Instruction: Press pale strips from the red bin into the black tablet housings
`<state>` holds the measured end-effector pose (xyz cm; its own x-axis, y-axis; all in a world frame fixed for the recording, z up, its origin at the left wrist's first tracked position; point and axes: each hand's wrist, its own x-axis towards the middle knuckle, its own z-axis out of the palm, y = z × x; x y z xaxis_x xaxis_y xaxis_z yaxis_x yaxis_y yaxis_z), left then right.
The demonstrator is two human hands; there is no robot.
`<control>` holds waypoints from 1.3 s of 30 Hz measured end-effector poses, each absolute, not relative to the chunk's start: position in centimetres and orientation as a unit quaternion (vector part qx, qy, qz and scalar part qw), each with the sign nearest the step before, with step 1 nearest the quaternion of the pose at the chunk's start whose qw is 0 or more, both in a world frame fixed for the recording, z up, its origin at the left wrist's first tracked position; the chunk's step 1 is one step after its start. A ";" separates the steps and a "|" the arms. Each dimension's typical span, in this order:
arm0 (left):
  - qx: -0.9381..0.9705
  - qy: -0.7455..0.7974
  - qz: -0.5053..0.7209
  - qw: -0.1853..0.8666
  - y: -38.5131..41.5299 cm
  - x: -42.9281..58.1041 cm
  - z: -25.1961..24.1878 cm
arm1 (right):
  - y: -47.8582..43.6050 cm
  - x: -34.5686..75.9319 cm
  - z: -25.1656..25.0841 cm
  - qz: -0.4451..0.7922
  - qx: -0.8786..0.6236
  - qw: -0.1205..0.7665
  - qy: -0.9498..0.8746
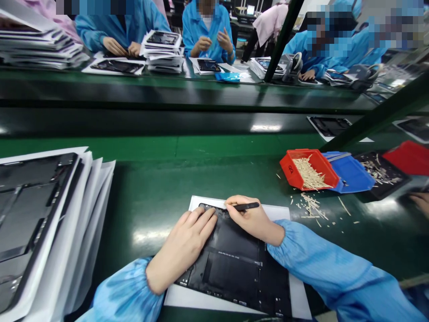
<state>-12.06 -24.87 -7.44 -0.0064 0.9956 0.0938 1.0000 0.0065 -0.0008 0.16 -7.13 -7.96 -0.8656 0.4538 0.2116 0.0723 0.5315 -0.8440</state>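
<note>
A black flat panel (234, 264) lies on a white sheet (298, 295) on the green bench in front of me. My left hand (182, 246) rests flat on the panel's left side, fingers stretched out together. My right hand (251, 219) is closed around a thin black tool (246, 206), held like a pen at the panel's top edge. Both arms wear blue sleeves.
A stack of black panels on white sheets (43, 228) stands at the left. At the right are a red bin (308, 172) of small pale sticks, a blue tray (351, 174) and scattered sticks (313, 205). Several people in blue coats work across the far bench.
</note>
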 end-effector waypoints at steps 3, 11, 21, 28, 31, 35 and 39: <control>-0.700 -0.713 -0.034 0.024 -24.8 -12.2 -7.4 | -7.2 0.1 -8.1 0.513 -0.163 0.189 -0.821; -0.698 -0.715 -0.035 0.020 -24.7 -12.6 -7.2 | -7.1 -0.1 -8.7 0.570 -0.225 0.160 -0.774; -0.699 -0.714 -0.028 -0.007 -24.2 -12.6 -7.2 | -7.0 -0.1 -8.9 0.582 -0.228 0.155 -0.765; -0.699 -0.714 -0.027 -0.015 -24.1 -12.6 -7.4 | -7.0 -0.1 -8.8 0.590 -0.229 0.149 -0.760; -0.700 -0.714 -0.025 -0.011 -24.1 -12.6 -7.4 | -7.0 -0.1 -8.7 0.587 -0.233 0.152 -0.761; -0.701 -0.713 -0.014 -0.007 -24.0 -12.6 -7.2 | -7.0 -0.2 -8.7 0.579 -0.231 0.157 -0.766; -0.700 -0.714 -0.003 -0.007 -23.9 -12.4 -7.1 | -7.0 -0.2 -8.6 0.576 -0.235 0.157 -0.767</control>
<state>-12.39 -23.93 -7.05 -0.0208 0.9998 -0.0046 0.9997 0.0209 0.0140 -0.25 -7.02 -8.61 -0.8402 0.5414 -0.0307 0.1800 0.2251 -0.9576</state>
